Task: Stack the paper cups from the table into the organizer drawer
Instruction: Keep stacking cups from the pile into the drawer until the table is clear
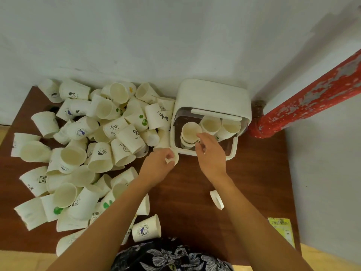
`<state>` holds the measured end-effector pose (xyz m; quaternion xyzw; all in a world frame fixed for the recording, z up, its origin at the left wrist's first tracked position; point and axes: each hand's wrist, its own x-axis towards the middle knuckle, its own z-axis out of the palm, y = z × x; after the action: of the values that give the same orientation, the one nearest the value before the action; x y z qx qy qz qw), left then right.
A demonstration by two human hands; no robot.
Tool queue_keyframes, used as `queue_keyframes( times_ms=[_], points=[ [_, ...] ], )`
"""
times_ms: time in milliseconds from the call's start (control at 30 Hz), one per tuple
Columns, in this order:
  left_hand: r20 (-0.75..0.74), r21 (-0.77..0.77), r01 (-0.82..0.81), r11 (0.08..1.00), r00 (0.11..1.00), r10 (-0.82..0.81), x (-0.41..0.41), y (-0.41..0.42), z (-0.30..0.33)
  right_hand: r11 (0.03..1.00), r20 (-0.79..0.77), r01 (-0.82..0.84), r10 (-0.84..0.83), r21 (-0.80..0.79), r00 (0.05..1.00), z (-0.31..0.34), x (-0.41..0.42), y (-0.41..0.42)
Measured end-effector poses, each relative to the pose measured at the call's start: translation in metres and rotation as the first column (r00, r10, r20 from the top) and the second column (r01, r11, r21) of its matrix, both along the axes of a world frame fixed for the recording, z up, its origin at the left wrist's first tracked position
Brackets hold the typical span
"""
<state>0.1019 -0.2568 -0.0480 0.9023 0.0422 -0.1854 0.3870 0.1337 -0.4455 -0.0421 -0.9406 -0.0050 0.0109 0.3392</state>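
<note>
A heap of cups [93, 145] is lying across the left of the table [191, 192], crowding against the white organizer [213, 98], whose drawer [230, 151] is standing pulled out with cup stacks [211, 125] inside. One cup [216, 199] is lying alone under the right forearm. The right hand [210, 153] is pinching the rim of the front stack [190, 133]. The left hand [160, 165] is gripping a cup [173, 158] just beside the drawer.

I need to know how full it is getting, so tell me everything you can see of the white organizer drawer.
The organizer drawer is a white plastic-looking box with rounded corners, standing on the brown table against the wall, right of the loose cups. Its drawer is pulled out toward the person and holds three stacks of paper cups, mouths up. The right hand reaches over its front edge to the nearest stack.
</note>
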Motion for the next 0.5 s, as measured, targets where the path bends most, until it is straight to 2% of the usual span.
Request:
queue_keyframes(
  times_ms=[67,133,233,300,367,433,500],
  points=[
    [0.018,0.124,0.049,0.991,0.999,-0.051,-0.002,-0.006,-0.010,0.999,-0.025,0.051,-0.051,0.010,0.998,-0.006,-0.004,-0.008],
    [0.003,0.179,0.101,0.979,0.995,-0.103,-0.003,-0.014,-0.019,0.993,-0.076,0.102,-0.106,-0.053,0.991,-0.013,-0.012,-0.024],
    [-0.027,0.195,0.131,0.972,0.991,-0.128,-0.004,-0.026,-0.032,0.973,-0.301,0.116,-0.173,-0.198,0.938,-0.028,-0.031,-0.056],
    [-0.040,0.196,0.132,0.972,0.991,-0.127,-0.004,-0.034,-0.041,0.949,-0.517,0.044,-0.209,-0.313,0.830,-0.036,-0.050,-0.078],
    [-0.048,0.205,0.136,0.969,0.990,-0.129,-0.006,-0.042,-0.047,0.948,-0.704,-0.013,-0.226,-0.317,0.674,-0.041,-0.072,-0.098],
    [-0.051,0.237,0.131,0.963,0.991,-0.122,-0.010,-0.050,-0.050,0.965,-0.806,-0.007,-0.215,-0.263,0.551,-0.047,-0.092,-0.114],
    [-0.021,0.251,0.123,0.960,0.992,-0.122,-0.016,-0.058,-0.050,0.972,-0.840,-0.009,-0.199,-0.235,0.505,-0.052,-0.110,-0.124]
  ],
)
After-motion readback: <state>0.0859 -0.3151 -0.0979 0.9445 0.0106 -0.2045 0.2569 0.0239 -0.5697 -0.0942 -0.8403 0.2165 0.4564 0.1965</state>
